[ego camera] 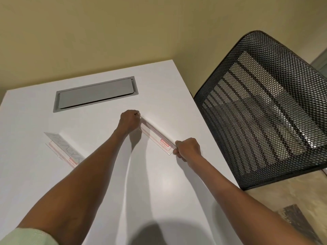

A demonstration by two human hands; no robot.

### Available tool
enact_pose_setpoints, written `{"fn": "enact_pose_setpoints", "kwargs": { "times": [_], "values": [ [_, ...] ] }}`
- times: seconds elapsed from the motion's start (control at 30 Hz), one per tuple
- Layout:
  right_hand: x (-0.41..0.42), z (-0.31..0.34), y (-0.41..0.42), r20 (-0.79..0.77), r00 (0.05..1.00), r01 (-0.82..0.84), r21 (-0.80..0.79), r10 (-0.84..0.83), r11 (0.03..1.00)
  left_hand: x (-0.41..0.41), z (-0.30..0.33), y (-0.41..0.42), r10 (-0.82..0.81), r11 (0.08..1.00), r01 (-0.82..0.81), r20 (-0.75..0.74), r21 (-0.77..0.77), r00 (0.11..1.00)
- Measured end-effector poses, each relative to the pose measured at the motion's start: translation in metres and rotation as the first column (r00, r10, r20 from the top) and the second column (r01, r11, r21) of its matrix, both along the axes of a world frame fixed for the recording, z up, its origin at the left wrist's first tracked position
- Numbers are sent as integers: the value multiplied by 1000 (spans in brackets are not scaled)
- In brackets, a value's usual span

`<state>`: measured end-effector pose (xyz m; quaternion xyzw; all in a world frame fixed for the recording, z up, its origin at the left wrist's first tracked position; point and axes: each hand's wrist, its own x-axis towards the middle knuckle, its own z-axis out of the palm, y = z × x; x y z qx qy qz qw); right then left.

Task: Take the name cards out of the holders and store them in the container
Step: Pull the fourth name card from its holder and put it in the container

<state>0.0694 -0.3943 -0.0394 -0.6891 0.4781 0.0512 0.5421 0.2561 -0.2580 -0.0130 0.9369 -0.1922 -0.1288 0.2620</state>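
A clear acrylic name card holder (155,137) with a red label lies on the white table (159,183) right of centre. My left hand (130,120) pinches its far end. At the near end my right hand (188,149) grips it too. A second holder (62,149) stands at the left, with a white name card bearing handwriting inside it. Whether the held holder has a card in it I cannot tell. No container shows in view.
A grey cable hatch (95,93) is set into the table at the back. A black mesh chair back (265,110) stands close to the table's right edge. A yellow wall runs behind the table.
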Motion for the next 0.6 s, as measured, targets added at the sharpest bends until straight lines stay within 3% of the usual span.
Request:
{"fn": "enact_pose_setpoints", "kwargs": {
  "times": [0.13,0.3,0.47,0.6],
  "values": [
    [1,5,2,-5,1000,-24,-8,24,1000,-5,-1,8,52,998,-53,-19,-43,998],
    [-1,14,9,-15,999,-29,-49,28,998,-13,-11,34,258,945,-277,-124,-174,958],
    [-8,26,17,26,999,-30,-136,34,990,-43,-13,66,448,779,-513,-253,-361,858],
    [-21,31,27,110,993,-6,-233,33,972,-79,-7,91,496,659,-638,-408,-398,767]
  ]
}}
